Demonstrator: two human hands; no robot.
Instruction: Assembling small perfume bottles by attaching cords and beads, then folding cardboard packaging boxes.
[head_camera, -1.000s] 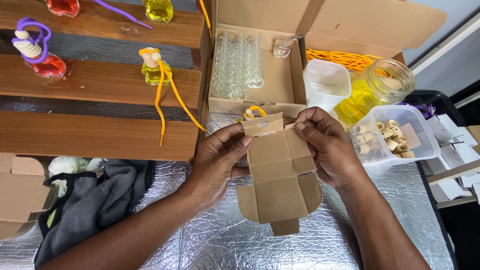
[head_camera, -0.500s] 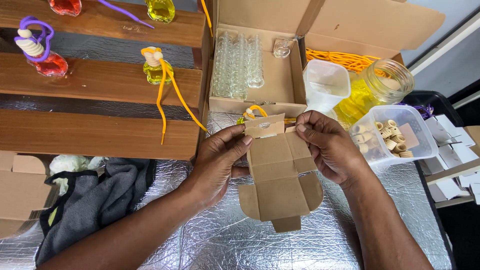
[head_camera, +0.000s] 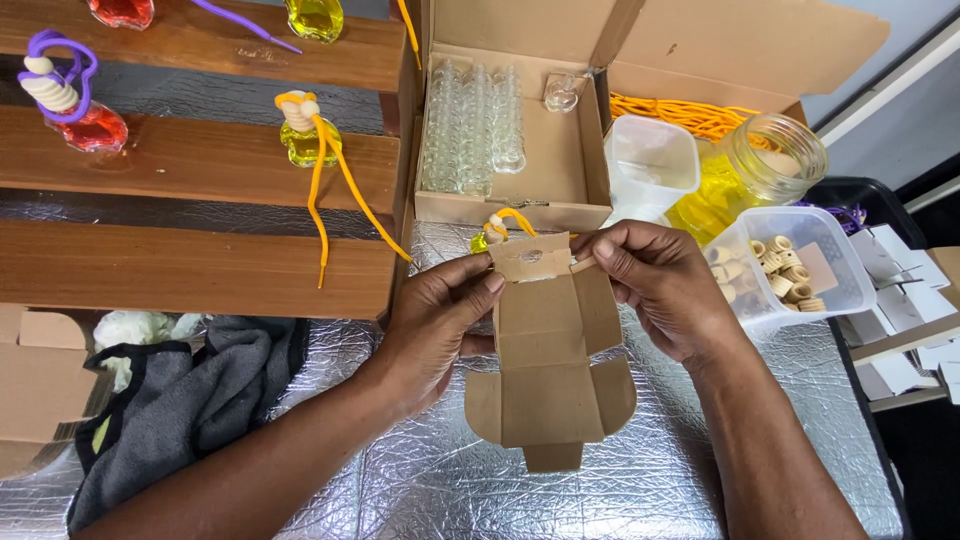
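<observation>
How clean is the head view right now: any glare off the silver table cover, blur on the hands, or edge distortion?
Head view: even, soft light; the crinkled foil table cover shows only mild bright patches, no blown-out glare. Left hand, right hand and the flat cardboard box blank are sharp, with faint shadows beneath. Shelf planks bow slightly, a wide-lens effect.

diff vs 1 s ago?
Little changed. Both hands, left hand and right hand, still grip the flat carton; its top flap is folded slightly further over. Small bottle behind it, tubs and shelf bottles unmoved.
</observation>
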